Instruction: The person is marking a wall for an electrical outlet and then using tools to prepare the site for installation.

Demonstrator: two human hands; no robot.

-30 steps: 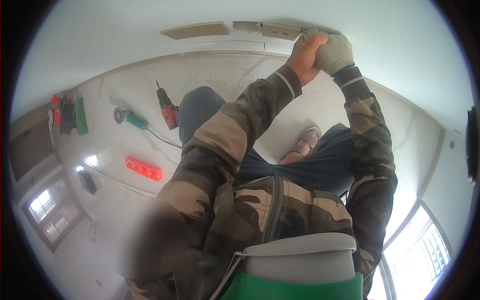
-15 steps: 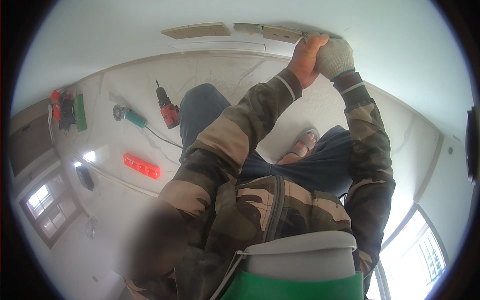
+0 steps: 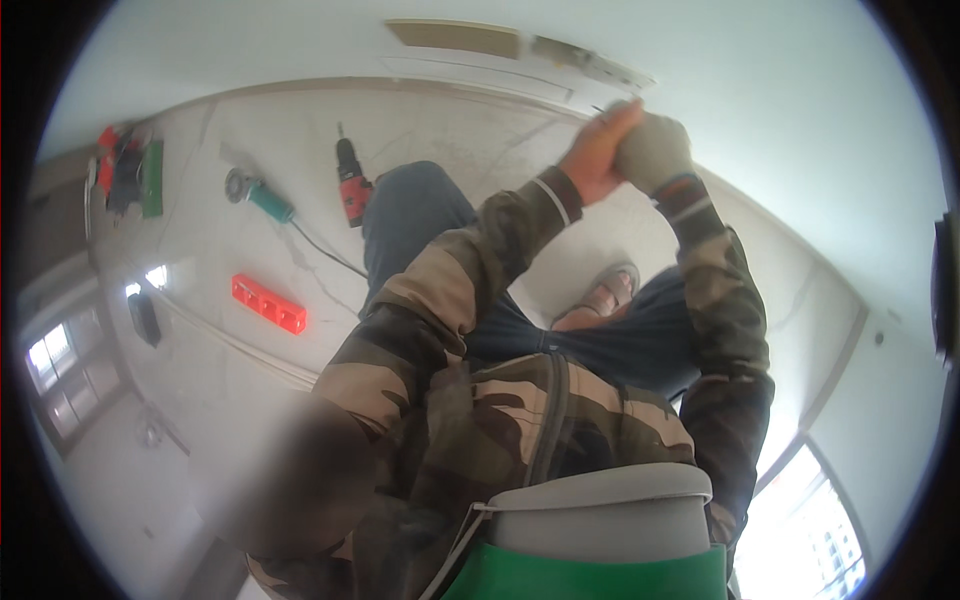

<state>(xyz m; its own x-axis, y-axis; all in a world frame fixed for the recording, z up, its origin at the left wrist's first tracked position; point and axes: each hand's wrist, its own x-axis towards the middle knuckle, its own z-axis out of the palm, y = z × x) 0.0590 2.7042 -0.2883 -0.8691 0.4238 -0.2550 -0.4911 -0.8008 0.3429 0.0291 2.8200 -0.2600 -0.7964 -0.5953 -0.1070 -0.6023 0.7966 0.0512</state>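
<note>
My bare left hand [image 3: 596, 152] and my right hand [image 3: 655, 152], in a pale knitted glove, press together just out from the wall. Both are closed. A thin dark tip [image 3: 598, 108] shows beside the left fingers; what it belongs to is hidden, and the picture is blurred there. Beyond the hands, a light socket plate [image 3: 617, 72] sits on the wall, apart from them. To its left is a rough wall opening [image 3: 560, 52], then a long beige plate [image 3: 455, 38].
On the pale tiled floor to the left lie a red-and-black cordless drill [image 3: 352, 185], a teal angle grinder [image 3: 268, 202] with its cord, and a red power strip [image 3: 268, 303]. Farther left are a green box [image 3: 152, 178] and a dark object [image 3: 145, 318]. My sandalled foot [image 3: 610, 290] is below the hands.
Both hands have come away from the socket plate's right end, back toward me, still together. The view has shifted, so the plates appear farther up and right.
</note>
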